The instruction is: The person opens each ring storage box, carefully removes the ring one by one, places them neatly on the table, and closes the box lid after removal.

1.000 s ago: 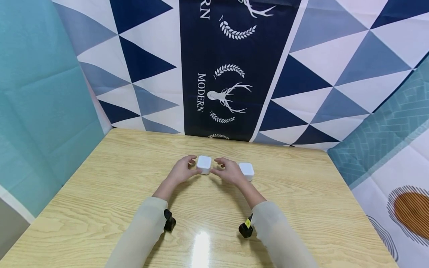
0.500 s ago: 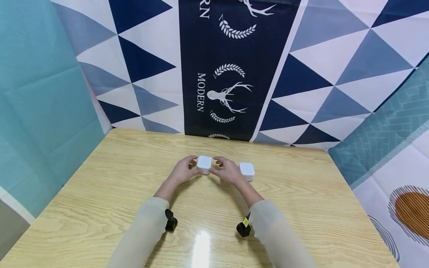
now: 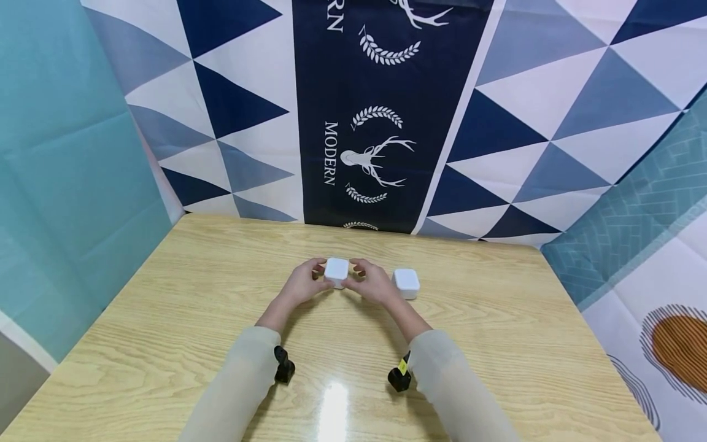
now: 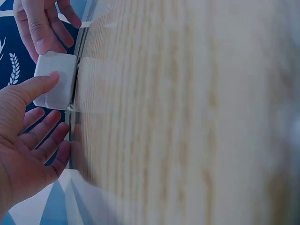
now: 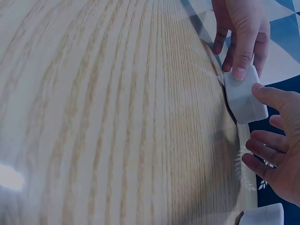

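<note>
A small white box with rounded corners (image 3: pixel 336 272) sits on the wooden table between my two hands. My left hand (image 3: pixel 302 281) holds its left side, thumb on the front face and fingers bent beside it. At the opposite side my right hand (image 3: pixel 372 282) holds it too, thumb tip on the front edge. In the left wrist view the left thumb lies across the white box (image 4: pixel 57 93); the other fingers stay spread below. The right wrist view has both thumbs against the box (image 5: pixel 241 103). Fingertips behind the box are partly hidden.
A second white box (image 3: pixel 406 282) stands just right of my right hand, and its edge shows low in the right wrist view. The wooden table (image 3: pixel 486 344) ends at a patterned cloth (image 3: pixel 364 153) behind. Teal cloth (image 3: pixel 83 172) hangs at the left.
My right hand has moved slightly left, closing the gap to the white box until its thumb meets it. My left hand stays nearly still; the second box has not moved.
</note>
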Tool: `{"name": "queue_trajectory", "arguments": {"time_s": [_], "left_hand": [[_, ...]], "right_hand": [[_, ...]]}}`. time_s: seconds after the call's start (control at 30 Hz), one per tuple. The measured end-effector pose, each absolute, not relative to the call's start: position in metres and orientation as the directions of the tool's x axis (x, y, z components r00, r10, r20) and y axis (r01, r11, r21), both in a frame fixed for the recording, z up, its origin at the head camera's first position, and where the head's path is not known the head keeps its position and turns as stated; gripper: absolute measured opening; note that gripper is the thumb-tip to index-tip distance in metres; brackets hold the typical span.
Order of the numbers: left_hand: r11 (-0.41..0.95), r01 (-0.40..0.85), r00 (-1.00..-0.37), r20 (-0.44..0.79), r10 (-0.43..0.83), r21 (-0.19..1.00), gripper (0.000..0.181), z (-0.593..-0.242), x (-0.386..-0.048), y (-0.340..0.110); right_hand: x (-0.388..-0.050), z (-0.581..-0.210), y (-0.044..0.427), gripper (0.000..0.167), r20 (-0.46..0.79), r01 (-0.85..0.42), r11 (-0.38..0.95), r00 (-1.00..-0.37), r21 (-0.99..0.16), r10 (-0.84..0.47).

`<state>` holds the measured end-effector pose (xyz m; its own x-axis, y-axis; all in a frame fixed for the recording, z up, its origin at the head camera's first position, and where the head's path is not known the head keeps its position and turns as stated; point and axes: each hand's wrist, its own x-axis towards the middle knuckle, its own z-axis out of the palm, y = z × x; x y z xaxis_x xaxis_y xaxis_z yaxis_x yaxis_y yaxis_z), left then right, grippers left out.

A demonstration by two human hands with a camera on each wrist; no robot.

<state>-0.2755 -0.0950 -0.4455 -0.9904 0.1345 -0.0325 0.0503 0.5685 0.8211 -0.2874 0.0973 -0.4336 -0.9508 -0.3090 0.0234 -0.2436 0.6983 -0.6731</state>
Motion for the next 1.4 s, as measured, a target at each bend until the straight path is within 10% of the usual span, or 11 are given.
{"name": "queue_trajectory", "arguments": {"time_s": [1.4], "left_hand": [[0.544, 0.072, -0.989, -0.010, 0.146, 0.836, 0.068, -0.453, -0.282, -0.092]], "right_hand": [[-0.295, -0.445, 0.082, 0.070, 0.018, -0.222, 0.593, -0.944, -0.774, -0.331]]}}
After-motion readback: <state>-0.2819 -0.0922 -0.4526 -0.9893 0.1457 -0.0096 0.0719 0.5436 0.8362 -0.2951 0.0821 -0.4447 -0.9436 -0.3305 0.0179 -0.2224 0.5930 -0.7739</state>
